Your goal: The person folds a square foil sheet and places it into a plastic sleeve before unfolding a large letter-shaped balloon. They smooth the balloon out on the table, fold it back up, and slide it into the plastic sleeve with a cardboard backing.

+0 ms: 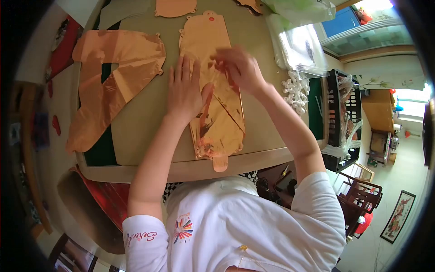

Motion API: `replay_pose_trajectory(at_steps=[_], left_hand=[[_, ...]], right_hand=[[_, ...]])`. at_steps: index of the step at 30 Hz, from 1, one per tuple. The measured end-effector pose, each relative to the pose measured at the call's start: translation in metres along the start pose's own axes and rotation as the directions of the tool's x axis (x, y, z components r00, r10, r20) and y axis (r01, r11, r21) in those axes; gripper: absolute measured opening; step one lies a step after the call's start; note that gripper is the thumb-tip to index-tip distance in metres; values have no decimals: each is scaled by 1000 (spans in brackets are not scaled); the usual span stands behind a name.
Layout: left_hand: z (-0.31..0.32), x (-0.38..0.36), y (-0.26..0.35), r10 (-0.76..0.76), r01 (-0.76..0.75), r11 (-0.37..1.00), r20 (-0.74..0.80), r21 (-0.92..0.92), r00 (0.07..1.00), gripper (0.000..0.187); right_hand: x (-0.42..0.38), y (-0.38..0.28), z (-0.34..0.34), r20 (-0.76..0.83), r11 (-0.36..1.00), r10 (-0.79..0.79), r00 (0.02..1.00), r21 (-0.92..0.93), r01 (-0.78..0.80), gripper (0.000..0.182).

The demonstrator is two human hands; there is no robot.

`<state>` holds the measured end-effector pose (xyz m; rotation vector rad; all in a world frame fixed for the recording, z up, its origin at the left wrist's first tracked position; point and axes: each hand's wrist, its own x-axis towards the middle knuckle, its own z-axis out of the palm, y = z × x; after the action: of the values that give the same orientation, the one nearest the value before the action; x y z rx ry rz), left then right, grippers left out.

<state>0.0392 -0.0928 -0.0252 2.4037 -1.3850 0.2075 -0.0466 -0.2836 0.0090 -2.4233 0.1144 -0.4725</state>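
Note:
A long, flat rose-gold foil balloon (226, 131) lies lengthwise on the table in front of me, its tail hanging at the near edge. Small tabs and a red dot show at its far end. My left hand (186, 93) rests flat on the foil's left side, fingers stretched out and pointing away from me. Over the right half of the same balloon is my right hand (242, 68), fingers bent toward the left and blurred by motion. Creases and reflections run across the shiny surface below both hands.
Left of it lies another flat rose-gold foil balloon (131, 50) with a cut-out middle. A further foil piece (176, 7) sits at the far edge. Clear plastic bags (303, 45) and a white curled bundle (295, 93) are on the right, beside a black crate (334, 109).

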Motion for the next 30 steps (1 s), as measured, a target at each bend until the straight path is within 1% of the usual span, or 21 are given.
replay_pose_trajectory(at_steps=[1,3,5,7,11,12,15,18,21,22,24,25,27,28,30], left_hand=[[1,0,0,-1,1,1000,-7,2,1000,66],[4,0,-2,-8,7,1000,-16,-24,1000,65],[6,0,-3,-6,5,1000,-25,-26,1000,65],[7,0,-3,8,-8,1000,-30,-4,1000,66],[4,1,-3,2,-2,1000,-2,7,1000,67],[6,0,-5,4,-4,1000,1,5,1000,67],[10,0,-6,5,-5,1000,-24,-30,1000,66],[2,2,-7,-15,9,994,-55,-112,998,66],[-8,14,-14,-19,4,982,-80,-191,997,66],[-12,17,-20,-20,2,977,-84,-214,996,67],[-28,35,-40,-12,0,993,-98,-120,995,61],[-36,46,-53,-10,2,997,-104,-75,995,59],[-41,75,-98,-30,29,999,-37,-32,999,52],[-44,86,-121,-40,40,999,-4,-11,999,48],[-47,102,-161,-66,68,995,-31,67,997,43]], right_hand=[[-27,-3,-3,16,980,-165,986,-113,166,43],[-81,-17,-9,150,955,-194,970,-196,221,40],[-127,-42,-21,225,977,-116,968,-152,152,42],[-166,-58,-29,252,979,-97,963,-150,138,44],[-197,-61,-42,248,989,-93,964,-92,119,46],[-195,-61,-44,222,991,-91,971,-73,110,45],[-173,-59,-42,60,994,9,998,-106,-2,43],[-142,-45,-33,-129,997,2,992,-79,-12,40],[-110,-35,-27,-251,985,164,954,98,-143,37],[-101,-29,-25,-283,978,196,939,130,-165,36],[-89,-16,-20,-341,959,263,903,195,-206,34],[-90,-10,-16,-357,962,253,899,192,-194,33],[-91,1,-11,-388,969,225,894,186,-164,32],[-90,0,-11,-380,966,240,894,188,-179,31],[-93,-4,-12,-367,958,272,889,187,-216,30]])
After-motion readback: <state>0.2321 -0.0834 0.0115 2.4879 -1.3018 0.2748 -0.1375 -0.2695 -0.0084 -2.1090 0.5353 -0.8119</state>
